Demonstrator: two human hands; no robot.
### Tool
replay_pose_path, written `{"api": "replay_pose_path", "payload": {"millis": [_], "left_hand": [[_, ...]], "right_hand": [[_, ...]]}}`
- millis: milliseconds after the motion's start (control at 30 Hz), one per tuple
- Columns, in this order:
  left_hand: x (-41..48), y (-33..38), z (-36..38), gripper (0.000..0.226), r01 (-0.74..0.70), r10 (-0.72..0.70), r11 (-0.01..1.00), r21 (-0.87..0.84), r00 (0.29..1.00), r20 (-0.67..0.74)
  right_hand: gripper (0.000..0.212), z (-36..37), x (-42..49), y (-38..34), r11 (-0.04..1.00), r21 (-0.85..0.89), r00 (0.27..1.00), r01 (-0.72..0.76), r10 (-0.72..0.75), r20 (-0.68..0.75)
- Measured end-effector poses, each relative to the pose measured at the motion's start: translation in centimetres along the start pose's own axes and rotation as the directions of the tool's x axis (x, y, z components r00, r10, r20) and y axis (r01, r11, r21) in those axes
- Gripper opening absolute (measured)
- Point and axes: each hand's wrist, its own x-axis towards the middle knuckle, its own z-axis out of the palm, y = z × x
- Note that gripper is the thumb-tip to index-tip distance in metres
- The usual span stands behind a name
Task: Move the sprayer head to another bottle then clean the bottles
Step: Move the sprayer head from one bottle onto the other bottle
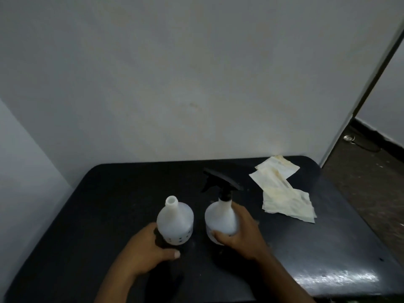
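A dark, glossy table (109, 204) with rounded corners stands pushed against a plain grey-white wall (196, 73), catching a patch of glare near its right front edge. To the right, a dark-framed doorway (371, 95) opens onto a dim speckled floor (371, 182) with black skirting.

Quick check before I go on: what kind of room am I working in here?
Probably a plain indoor room, home or utility, not a kitchen or lab: a small black table pushed against a bare white wall, stained cloths on it, and an open doorway onto a dark floor.
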Motion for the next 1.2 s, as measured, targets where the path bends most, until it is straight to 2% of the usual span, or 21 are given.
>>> {"api": "replay_pose_path", "payload": {"millis": [100, 167, 233, 300, 333, 400, 500, 633, 700, 833, 1000, 1100, 1200], "left_hand": [[-2.7, 3.2, -0.4, 0.046, 0.031, -0.042, 0.996, 0.084, 0.991, 0.126], [-3.2, 5.3, 0.2, 0.038, -0.051, 0.041, 0.992, 0.117, 0.995, 0.086], [-2.5, 6.9, 3.0, 0.052, -0.132, 0.135, 0.989, 0.066, 0.990, -0.051], [-1.2, 7.6, 7.1, 0.096, -0.196, 0.186, 0.980, -0.032, 0.962, -0.202], [-0.3, 7.6, 9.1, 0.113, -0.238, 0.211, 0.968, -0.079, 0.945, -0.250], [1.4, 7.3, 11.6, 0.131, -0.325, 0.269, 0.924, -0.200, 0.927, -0.262], [3.9, 6.2, 12.8, 0.132, -0.360, 0.285, 0.862, -0.357, 0.926, -0.247], [5.5, 5.5, 13.8, 0.109, -0.413, 0.313, 0.818, -0.400, 0.903, -0.294], [5.6, 5.1, 14.1, 0.103, -0.440, 0.346, 0.814, -0.378, 0.891, -0.293], [5.7, 4.9, 14.7, 0.097, -0.437, 0.386, 0.837, -0.329, 0.898, -0.209], [6.1, 5.2, 15.0, 0.100, -0.409, 0.367, 0.834, -0.370, 0.912, -0.182], [6.3, 5.5, 15.1, 0.100, -0.402, 0.359, 0.817, -0.413, 0.916, -0.181], [6.3, 5.4, 15.0, 0.092, -0.412, 0.345, 0.808, -0.422, 0.910, -0.229]], "right_hand": [[0.063, -0.4, 1.7, -0.7, 0.990, 0.131, 0.999, -0.053, 0.053, 0.002], [0.061, -1.3, 2.4, -0.9, 0.967, 0.219, 0.992, -0.128, 0.127, 0.019], [0.055, -2.6, 3.1, -1.4, 0.940, 0.309, 0.989, -0.148, 0.140, 0.047], [0.045, -4.0, 3.5, -2.3, 0.907, 0.399, 0.990, -0.138, 0.122, 0.063], [0.041, -4.5, 3.5, -2.6, 0.888, 0.439, 0.990, -0.138, 0.122, 0.065], [0.039, -5.1, 3.5, -2.7, 0.871, 0.468, 0.989, -0.148, 0.124, 0.081], [0.043, -4.8, 3.3, -2.5, 0.872, 0.451, 0.976, -0.190, 0.118, 0.181], [0.040, -4.7, 3.9, -2.5, 0.868, 0.454, 0.967, -0.200, 0.099, 0.236], [0.042, -4.9, 4.4, -2.3, 0.824, 0.528, 0.974, -0.203, 0.115, 0.196], [0.045, -4.8, 5.2, -2.1, 0.674, 0.694, 0.958, -0.253, 0.276, 0.080], [0.034, -4.4, 5.8, -1.6, 0.625, 0.752, 0.938, -0.207, 0.346, -0.030], [0.038, -4.0, 6.1, -1.4, 0.614, 0.769, 0.917, -0.177, 0.386, -0.098], [0.046, -3.3, 6.4, -1.2, 0.649, 0.739, 0.895, -0.181, 0.420, -0.150]]}}
